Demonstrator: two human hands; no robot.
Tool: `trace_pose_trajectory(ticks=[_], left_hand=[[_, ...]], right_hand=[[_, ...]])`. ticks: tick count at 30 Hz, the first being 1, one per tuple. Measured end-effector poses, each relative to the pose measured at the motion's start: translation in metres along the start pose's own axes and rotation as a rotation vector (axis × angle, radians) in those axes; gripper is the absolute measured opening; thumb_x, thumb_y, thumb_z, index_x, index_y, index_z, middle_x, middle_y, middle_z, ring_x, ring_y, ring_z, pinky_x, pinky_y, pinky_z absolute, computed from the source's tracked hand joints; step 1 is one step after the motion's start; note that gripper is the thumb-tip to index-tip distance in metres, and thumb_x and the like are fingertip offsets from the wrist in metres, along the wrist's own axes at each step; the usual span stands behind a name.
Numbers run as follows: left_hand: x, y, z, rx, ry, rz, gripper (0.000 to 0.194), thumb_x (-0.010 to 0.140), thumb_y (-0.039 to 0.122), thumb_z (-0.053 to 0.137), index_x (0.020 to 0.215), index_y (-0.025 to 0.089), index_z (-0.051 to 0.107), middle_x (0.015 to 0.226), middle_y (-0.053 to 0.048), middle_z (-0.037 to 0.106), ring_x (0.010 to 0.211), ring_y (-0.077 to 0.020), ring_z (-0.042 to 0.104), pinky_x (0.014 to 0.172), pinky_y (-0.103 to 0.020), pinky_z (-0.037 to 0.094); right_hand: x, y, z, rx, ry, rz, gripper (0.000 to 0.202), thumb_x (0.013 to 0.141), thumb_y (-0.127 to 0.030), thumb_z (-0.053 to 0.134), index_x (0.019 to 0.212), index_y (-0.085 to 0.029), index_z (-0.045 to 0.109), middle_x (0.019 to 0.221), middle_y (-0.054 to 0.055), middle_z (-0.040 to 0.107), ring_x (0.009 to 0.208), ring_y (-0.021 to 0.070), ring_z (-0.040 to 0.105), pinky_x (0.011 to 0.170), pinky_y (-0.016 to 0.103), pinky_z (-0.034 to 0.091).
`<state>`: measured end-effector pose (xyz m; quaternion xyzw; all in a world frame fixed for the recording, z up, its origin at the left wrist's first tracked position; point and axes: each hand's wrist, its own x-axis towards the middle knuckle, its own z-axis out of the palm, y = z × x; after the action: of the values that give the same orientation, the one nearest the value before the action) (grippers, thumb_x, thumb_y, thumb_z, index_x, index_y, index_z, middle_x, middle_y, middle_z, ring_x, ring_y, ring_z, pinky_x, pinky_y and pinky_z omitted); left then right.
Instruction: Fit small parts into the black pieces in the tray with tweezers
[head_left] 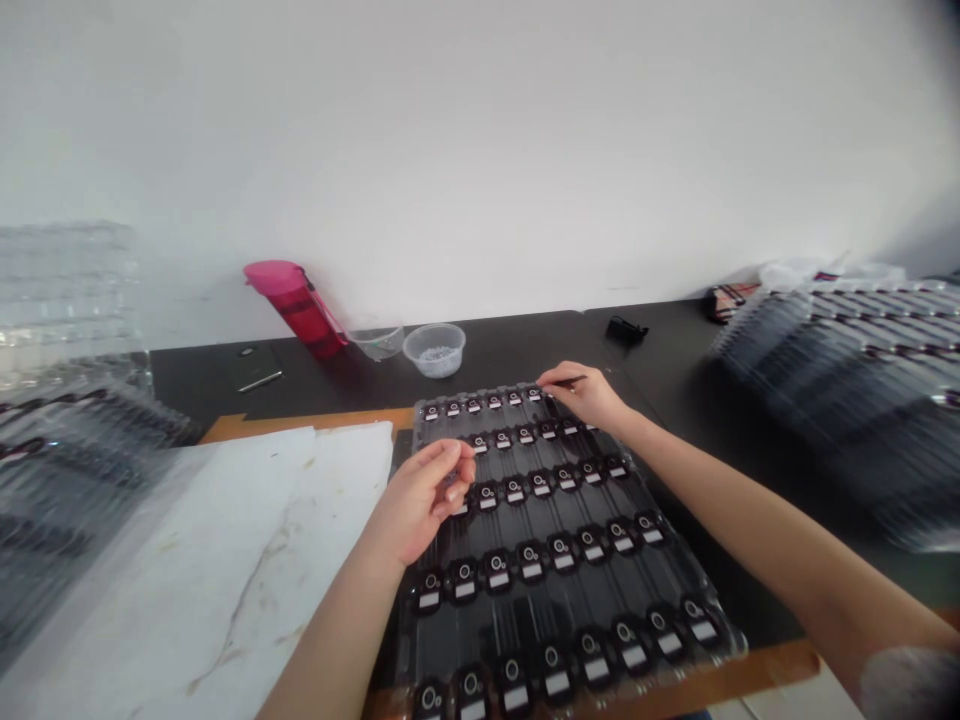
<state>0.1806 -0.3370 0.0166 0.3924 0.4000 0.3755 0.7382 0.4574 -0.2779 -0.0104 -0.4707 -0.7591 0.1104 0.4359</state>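
A clear plastic tray (679,590) lies before me, holding several rows of small black parts (532,562), each with a ring and a white label. At its far edge, my right hand (589,395) is closed in a pinch around a thin dark tool (574,380), perhaps tweezers; its tip is too small to make out. My left hand (424,495) hovers over the tray's left side, palm turned up and fingers curled together. Something small and greyish seems to sit in those fingers, but its kind is not clear.
Behind the tray stands a clear bowl (435,352) of tiny pale pieces, beside a pink bottle (296,305). A metal rod (260,381) and a black object (626,331) lie farther out. White sheets (247,540) are left; stacked trays rise at left (67,320) and right (847,400).
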Motion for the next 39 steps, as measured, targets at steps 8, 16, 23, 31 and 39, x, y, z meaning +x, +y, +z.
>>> trace_pose_trajectory(ticks=[8,16,23,31,39], left_hand=[[0.0000,-0.0006,-0.0005,-0.001,-0.007,-0.008,0.019,0.082,0.032,0.056,0.084,0.013,0.057,0.068,-0.001,0.052,0.047,-0.0029,0.035,0.038,-0.014,0.021],[0.0000,-0.0010,0.0004,-0.001,-0.002,-0.003,0.018,0.082,0.031,0.056,0.084,0.013,0.057,0.068,-0.001,0.052,0.047,-0.0028,0.035,0.038,-0.014,0.021],[-0.0004,-0.0018,-0.0006,-0.001,-0.001,-0.009,0.018,0.082,0.032,0.056,0.084,0.013,0.057,0.068,-0.001,0.052,0.047,-0.0028,0.035,0.038,-0.014,0.021],[-0.0001,-0.0012,-0.0002,0.005,0.002,-0.019,0.018,0.083,0.032,0.056,0.083,0.014,0.057,0.068,0.000,0.052,0.047,-0.0026,0.035,0.038,-0.014,0.021],[0.0017,-0.0021,0.0004,0.006,0.000,-0.022,0.018,0.083,0.032,0.056,0.083,0.014,0.057,0.068,0.000,0.052,0.047,-0.0025,0.035,0.038,-0.014,0.020]], right_hand=[[-0.0011,0.0011,0.0001,-0.002,0.007,-0.001,0.011,0.083,-0.018,0.058,0.086,-0.020,0.068,0.086,0.003,0.065,0.079,0.0166,0.061,0.070,0.027,0.046],[-0.0020,0.0011,0.0014,0.005,0.043,0.027,0.011,0.082,-0.020,0.059,0.085,-0.020,0.069,0.084,0.003,0.066,0.078,0.0170,0.061,0.070,0.028,0.047],[-0.0039,0.0048,0.0040,0.057,0.094,0.068,0.011,0.082,-0.024,0.059,0.086,-0.019,0.069,0.088,0.004,0.066,0.082,0.0182,0.062,0.074,0.029,0.050],[-0.0064,0.0039,0.0053,0.075,0.110,0.091,0.012,0.082,-0.024,0.059,0.085,-0.019,0.069,0.087,0.004,0.067,0.082,0.0185,0.062,0.076,0.030,0.050],[-0.0094,0.0064,0.0064,0.075,0.126,0.095,0.012,0.082,-0.023,0.058,0.086,-0.019,0.069,0.088,0.004,0.067,0.084,0.0183,0.062,0.078,0.030,0.049]])
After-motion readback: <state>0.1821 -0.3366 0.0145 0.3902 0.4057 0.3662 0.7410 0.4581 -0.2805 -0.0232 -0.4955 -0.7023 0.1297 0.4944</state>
